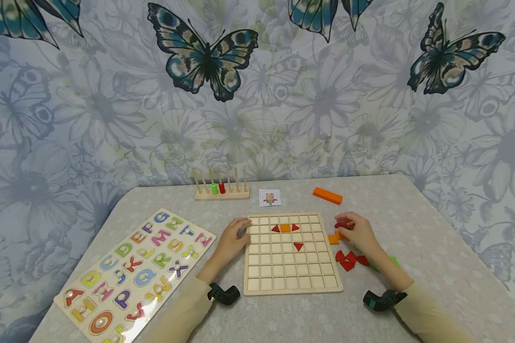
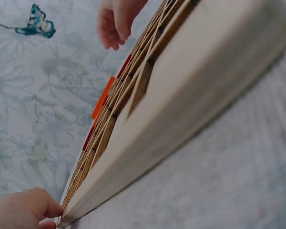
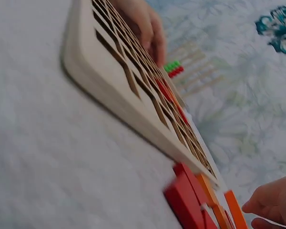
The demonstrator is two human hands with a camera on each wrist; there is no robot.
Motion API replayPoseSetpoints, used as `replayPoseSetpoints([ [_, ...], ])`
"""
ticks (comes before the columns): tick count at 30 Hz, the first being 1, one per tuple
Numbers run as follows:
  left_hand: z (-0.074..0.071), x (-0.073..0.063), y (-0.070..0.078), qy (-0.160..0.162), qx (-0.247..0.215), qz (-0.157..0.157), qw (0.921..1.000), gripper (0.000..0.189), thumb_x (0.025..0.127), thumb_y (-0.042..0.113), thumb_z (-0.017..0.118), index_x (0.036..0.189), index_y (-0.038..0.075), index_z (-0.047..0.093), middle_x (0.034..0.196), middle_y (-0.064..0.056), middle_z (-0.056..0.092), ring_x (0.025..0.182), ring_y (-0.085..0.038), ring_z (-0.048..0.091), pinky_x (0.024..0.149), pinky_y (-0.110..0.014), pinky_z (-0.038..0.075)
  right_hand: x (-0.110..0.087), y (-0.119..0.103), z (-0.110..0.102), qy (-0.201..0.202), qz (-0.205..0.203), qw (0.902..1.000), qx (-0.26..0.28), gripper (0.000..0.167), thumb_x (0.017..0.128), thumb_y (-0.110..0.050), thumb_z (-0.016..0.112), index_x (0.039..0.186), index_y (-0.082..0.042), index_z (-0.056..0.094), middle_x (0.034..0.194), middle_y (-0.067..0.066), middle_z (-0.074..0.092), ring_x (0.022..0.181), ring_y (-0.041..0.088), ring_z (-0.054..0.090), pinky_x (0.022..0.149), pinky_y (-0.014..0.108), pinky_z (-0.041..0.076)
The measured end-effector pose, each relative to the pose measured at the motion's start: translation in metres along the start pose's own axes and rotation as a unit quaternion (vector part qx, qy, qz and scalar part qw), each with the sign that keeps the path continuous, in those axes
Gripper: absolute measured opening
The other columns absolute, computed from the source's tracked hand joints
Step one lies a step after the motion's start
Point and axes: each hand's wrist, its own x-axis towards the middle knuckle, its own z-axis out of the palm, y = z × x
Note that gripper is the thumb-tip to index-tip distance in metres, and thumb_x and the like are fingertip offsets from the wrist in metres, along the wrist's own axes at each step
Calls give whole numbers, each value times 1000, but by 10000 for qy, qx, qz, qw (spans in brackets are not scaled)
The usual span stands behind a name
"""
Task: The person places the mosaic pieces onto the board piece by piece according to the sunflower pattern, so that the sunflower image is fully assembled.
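Note:
My left hand (image 1: 233, 237) rests at the upper left edge of a wooden grid board (image 1: 279, 289), its fingertips right at the rim. On the board lie an orange square (image 1: 285, 227) with a red triangle (image 1: 275, 228) on its left and another red triangle (image 1: 295, 227) on its right. A third red triangle (image 1: 298, 246) lies lower. To the right of the board, my right hand (image 1: 360, 236) reaches down over small red pieces (image 1: 345, 224) and orange squares (image 1: 333, 239). Red shows between finger and thumb; I cannot tell whether it is gripped.
Several red triangles (image 1: 347, 265) and a green piece (image 1: 394, 261) lie near the right forearm. Behind the board are a peg stand (image 1: 236, 195) with green and red beads, a small picture card (image 1: 270, 197) and an orange bar (image 1: 327, 196). A letter puzzle (image 1: 152, 259) lies left.

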Motion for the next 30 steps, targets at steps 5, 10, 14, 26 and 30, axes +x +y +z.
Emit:
replayPoseSetpoints([
  [5, 0, -2, 2, -20, -50, -65, 10000, 40, 90, 10, 59, 130, 5, 56, 136, -10, 52, 131, -31, 46, 109, -50, 38, 3, 15, -10, 156, 466, 9985, -255, 30, 84, 4, 60, 113, 3, 63, 110, 21, 64, 95, 30, 55, 79, 27, 50],
  [10, -1, -2, 3, -27, -60, -63, 10000, 40, 90, 10, 59, 130, 5, 56, 136, -10, 52, 132, -31, 46, 109, -50, 37, 3, 22, -13, 219, 724, 9969, -215, 32, 84, 3, 60, 116, 6, 61, 112, 24, 63, 97, 33, 55, 78, 22, 48],
  [14, -1, -2, 3, -30, -45, -66, 10000, 40, 90, 9, 59, 130, 5, 56, 136, -10, 53, 132, -31, 46, 109, -50, 37, 3, 28, -13, 198, 767, 9967, -194, 33, 84, 2, 61, 117, 7, 60, 111, 25, 64, 97, 33, 57, 74, 11, 42],
  [26, 0, 0, -1, 10, 64, -31, 10000, 40, 90, 9, 59, 129, 5, 57, 134, -10, 54, 130, -31, 47, 108, -50, 37, 3, 30, -12, 307, 852, 9956, -262, 31, 87, -3, 63, 116, 7, 61, 111, 26, 63, 95, 32, 57, 72, 5, 40],
  [30, 1, 0, -2, 37, 65, -21, 10000, 40, 89, 9, 59, 129, 5, 58, 134, -10, 54, 131, -31, 47, 109, -50, 37, 4, 23, -11, 388, 837, 9956, -177, 30, 86, -2, 64, 115, 7, 61, 108, 25, 64, 90, 31, 57, 67, 5, 42],
])
